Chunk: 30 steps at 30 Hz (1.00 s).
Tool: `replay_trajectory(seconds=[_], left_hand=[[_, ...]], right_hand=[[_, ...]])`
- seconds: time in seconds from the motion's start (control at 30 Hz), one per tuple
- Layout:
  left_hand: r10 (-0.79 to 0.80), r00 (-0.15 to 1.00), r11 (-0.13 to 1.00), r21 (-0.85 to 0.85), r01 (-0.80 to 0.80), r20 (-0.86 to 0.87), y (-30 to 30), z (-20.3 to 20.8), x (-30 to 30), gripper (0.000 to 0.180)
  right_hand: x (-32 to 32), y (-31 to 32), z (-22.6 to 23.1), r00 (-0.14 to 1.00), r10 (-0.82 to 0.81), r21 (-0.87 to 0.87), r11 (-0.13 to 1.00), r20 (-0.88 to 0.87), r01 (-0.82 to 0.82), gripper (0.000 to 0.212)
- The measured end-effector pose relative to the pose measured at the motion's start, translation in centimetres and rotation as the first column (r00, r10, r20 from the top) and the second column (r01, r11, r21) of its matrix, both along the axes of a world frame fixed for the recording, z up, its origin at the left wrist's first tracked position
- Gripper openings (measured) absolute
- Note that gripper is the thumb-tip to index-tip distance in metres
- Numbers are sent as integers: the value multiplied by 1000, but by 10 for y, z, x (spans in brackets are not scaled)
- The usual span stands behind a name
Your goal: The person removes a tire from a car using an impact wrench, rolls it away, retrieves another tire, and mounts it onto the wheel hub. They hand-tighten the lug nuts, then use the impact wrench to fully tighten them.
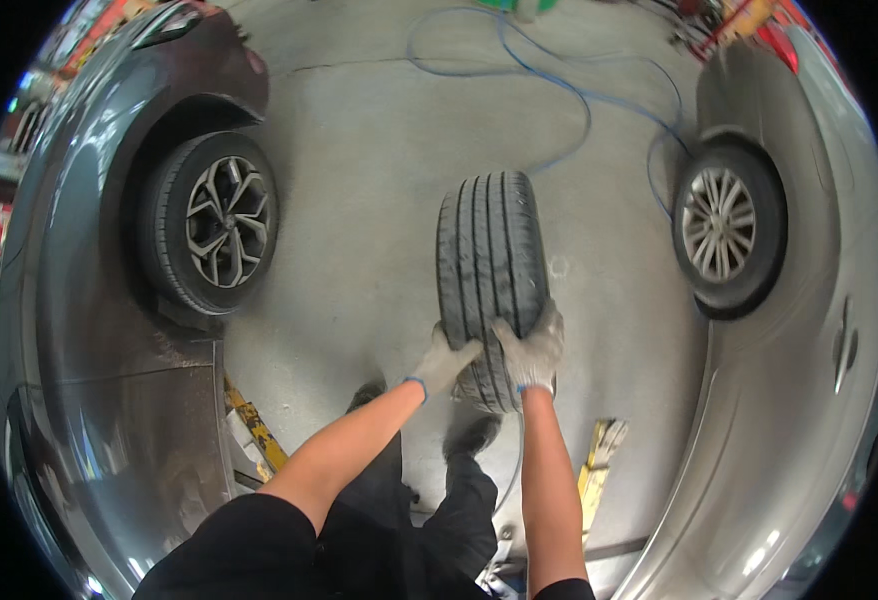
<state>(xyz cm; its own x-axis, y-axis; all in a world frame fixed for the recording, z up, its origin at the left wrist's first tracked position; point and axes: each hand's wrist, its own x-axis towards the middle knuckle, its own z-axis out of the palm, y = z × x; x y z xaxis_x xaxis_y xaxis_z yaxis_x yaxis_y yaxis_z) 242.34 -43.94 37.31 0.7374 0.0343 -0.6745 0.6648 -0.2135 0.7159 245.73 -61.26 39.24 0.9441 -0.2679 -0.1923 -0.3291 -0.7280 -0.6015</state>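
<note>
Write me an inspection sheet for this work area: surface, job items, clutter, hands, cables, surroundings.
Surface: grey floor, with some marks.
Job items: one loose tire, grooved tread facing the person; whether it touches the floor is unclear.
Clutter: yellow bar beside the left car; another yellow bar right of the person's legs.
Hands: left hand and right hand, both gloved, gripping the tire's near part from either side.
Cables: blue hose, looped on the floor ahead.
Surroundings: left car and right car, each with a wheel showing.
</note>
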Motion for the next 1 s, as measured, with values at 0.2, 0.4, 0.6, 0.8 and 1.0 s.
replay_trajectory(seconds=[0.2,0.4,0.6,0.8,1.0], left_hand=[[17,998,971,239,-31,61,60,-40,68,108],[174,982,975,125,-183,79,168,-32,253,103],[13,963,977,202,-70,269,221,-34,424,96],[-237,961,926,333,178,145,198,-26,361,124],[-83,996,922,376,94,-45,161,6,384,116]], right_hand=[[109,18,-15,957,288,428,870,-36,-245,77],[196,22,-77,967,243,477,861,-79,-178,92],[316,91,-54,979,193,389,908,-59,-156,103],[464,205,-5,961,-69,-165,986,-268,25,99],[586,201,-26,924,-102,-282,959,-368,-6,107]])
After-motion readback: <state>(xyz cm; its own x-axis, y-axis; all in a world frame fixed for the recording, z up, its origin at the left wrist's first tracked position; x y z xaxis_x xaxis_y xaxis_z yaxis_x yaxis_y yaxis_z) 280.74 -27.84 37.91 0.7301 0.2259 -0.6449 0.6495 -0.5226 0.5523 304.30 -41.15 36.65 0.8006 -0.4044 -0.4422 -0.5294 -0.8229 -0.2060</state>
